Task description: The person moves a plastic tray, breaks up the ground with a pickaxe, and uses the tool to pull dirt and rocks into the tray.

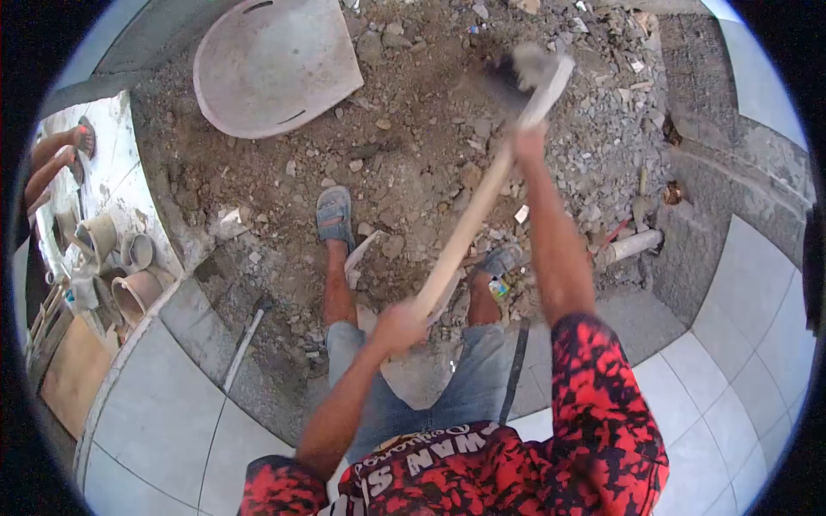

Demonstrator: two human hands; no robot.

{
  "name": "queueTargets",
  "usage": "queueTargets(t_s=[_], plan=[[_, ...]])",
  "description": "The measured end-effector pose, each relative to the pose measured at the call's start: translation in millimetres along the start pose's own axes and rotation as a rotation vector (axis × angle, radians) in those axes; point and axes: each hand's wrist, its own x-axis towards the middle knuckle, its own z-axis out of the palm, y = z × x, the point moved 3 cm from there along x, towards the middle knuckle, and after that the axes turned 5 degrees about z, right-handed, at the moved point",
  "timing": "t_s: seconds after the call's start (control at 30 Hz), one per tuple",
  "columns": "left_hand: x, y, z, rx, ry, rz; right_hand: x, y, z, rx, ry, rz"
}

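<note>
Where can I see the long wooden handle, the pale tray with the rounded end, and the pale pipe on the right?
Wooden handle point(467, 230): head view, middle of the shaft.
Pale tray point(277, 69): head view, its bare broad surface.
Pale pipe point(632, 247): head view, middle of its length.

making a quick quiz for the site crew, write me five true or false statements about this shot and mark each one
1. The left hand and right hand both grip the wooden handle. True.
2. The right hand is the one closer to the person's body. False: the left hand is; the right is up near the tool's blurred head.
3. A pale, D-shaped tray lies on the rubble. True.
4. The person's feet are bare. False: both wear sandals.
5. The person's sleeves are patterned red and black. True.
</note>
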Motion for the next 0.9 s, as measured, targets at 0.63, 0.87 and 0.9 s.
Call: queueTargets(t_s=[0.63,0.87,0.9], plan=[[-169.8,32.7,41.4,0.148,-0.244,-0.276,-279.9,137.9,14.2,0.562,-0.199,0.831],[-291.3,-36.1,5.2,0.244,-0.464,-0.309,-430.4,131.1,64.4,0.373,-0.351,0.816],[-301.7,-42.9,1.4,0.253,-0.455,-0.355,-433.8,92.8,58.2,0.396,-0.363,0.862]])
